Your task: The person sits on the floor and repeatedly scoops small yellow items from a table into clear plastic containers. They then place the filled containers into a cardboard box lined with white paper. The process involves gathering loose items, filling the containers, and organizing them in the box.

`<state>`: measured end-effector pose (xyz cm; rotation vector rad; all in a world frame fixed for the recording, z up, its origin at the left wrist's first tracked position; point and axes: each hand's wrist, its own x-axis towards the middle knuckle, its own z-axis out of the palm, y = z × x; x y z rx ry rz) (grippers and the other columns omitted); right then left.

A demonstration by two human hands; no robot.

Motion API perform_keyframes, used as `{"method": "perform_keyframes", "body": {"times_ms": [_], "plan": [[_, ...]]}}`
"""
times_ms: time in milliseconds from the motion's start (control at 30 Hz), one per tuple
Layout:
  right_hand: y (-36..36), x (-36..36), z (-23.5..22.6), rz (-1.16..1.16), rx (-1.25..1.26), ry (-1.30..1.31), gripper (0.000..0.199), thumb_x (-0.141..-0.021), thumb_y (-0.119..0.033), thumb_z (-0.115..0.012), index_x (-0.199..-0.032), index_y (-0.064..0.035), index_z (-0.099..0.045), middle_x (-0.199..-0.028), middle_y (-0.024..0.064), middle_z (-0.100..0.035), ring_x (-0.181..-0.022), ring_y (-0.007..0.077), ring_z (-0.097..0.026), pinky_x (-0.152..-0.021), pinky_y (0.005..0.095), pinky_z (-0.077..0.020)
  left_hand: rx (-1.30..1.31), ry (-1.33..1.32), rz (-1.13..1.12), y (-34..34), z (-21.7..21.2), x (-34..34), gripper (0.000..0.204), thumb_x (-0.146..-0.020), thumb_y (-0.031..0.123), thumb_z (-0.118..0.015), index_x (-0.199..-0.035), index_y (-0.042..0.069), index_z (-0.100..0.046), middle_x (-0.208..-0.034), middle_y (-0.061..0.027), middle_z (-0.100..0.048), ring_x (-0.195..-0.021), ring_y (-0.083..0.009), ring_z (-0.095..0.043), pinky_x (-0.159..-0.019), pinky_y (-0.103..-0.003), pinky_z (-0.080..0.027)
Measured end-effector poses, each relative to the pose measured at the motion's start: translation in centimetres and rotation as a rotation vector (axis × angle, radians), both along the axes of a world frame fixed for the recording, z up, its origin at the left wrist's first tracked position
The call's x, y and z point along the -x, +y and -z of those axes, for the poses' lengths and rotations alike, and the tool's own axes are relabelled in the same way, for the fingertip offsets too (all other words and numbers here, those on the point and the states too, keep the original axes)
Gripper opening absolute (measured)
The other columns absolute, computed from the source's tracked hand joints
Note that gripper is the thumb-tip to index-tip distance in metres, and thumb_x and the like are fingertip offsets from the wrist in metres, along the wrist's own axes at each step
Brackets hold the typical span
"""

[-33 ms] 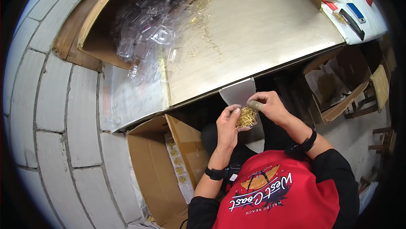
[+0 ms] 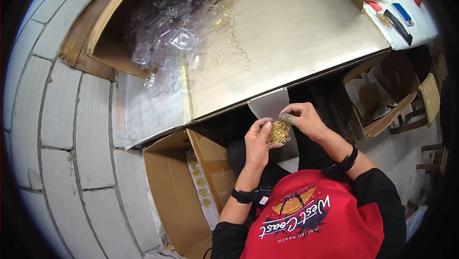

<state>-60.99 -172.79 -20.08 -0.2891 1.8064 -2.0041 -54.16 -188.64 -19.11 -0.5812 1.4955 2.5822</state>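
Note:
A small clear plastic box (image 2: 287, 140) full of thin, curly gold-coloured metal pieces (image 2: 277, 132) is held over my lap, just off the table's near edge. My left hand (image 2: 257, 143) grips its left side, thumb along the wall. At the far right rim, the fingers and thumb of my right hand (image 2: 306, 120) are pinched together, touching the box. A tan wrap covers a right fingertip. What lies in that pinch, if anything, is too small to make out. Behind the box, a pale sheet (image 2: 270, 103) rises toward the table edge.
On the table (image 2: 296, 29) lie scattered gold pieces. A tipped carton (image 2: 114, 25) spills clear plastic boxes (image 2: 165, 34) at far left. An open carton (image 2: 167, 182) beside my left arm has filled small boxes (image 2: 201, 182) in a row. Another carton (image 2: 382, 127) stands at right, near a stool (image 2: 429, 99).

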Motion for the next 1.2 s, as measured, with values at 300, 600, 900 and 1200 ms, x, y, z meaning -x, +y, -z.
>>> {"method": "perform_keyframes", "body": {"times_ms": [300,600,900,1200], "plan": [[0.2,-1.6,0.1,-0.020,-0.015,0.344,0.050,-0.078,-0.020,-0.074,-0.121,-0.0022,-0.054,-0.100,0.0075,-0.059,-0.081,0.0128,-0.057,-0.069,0.0267,-0.0494,-0.027,-0.020,-0.075,0.4,0.4,0.2,0.021,-0.094,0.016,-0.053,-0.109,0.003,-0.053,-0.097,-0.0105,-0.064,-0.080,-0.0195,-0.068,-0.056,-0.031,-0.060],[-0.2,-1.5,0.9,-0.120,-0.197,0.279,0.053,-0.077,-0.013,-0.072,-0.126,-0.0024,-0.052,-0.120,0.0149,-0.056,-0.100,0.0235,-0.059,-0.085,0.0315,-0.0472,0.004,-0.067,0.020,0.2,1.0,-0.1,0.021,-0.094,0.018,-0.052,-0.111,0.004,-0.053,-0.100,-0.0098,-0.064,-0.082,-0.0186,-0.067,-0.058,-0.032,-0.060],[0.9,-2.4,-0.8,-0.110,-0.587,0.924,0.054,-0.085,-0.022,-0.062,-0.132,-0.0019,-0.045,-0.137,0.0157,-0.044,-0.131,0.0312,-0.038,-0.105,0.0434,-0.0320,-0.092,-0.008,-0.027,-0.3,1.7,-0.3,0.021,-0.096,0.018,-0.049,-0.112,0.005,-0.053,-0.100,-0.0088,-0.063,-0.083,-0.0177,-0.066,-0.059,-0.032,-0.060],[0.2,-3.1,-1.6,-0.202,-0.771,1.011,0.058,-0.089,-0.037,-0.054,-0.136,-0.0057,-0.041,-0.141,0.0099,-0.041,-0.136,0.0278,-0.031,-0.109,0.0578,-0.0147,-0.005,0.017,-0.117,0.1,2.2,-0.4,0.019,-0.096,0.017,-0.049,-0.110,0.004,-0.054,-0.097,-0.0065,-0.062,-0.081,-0.0153,-0.065,-0.057,-0.029,-0.057]]}}
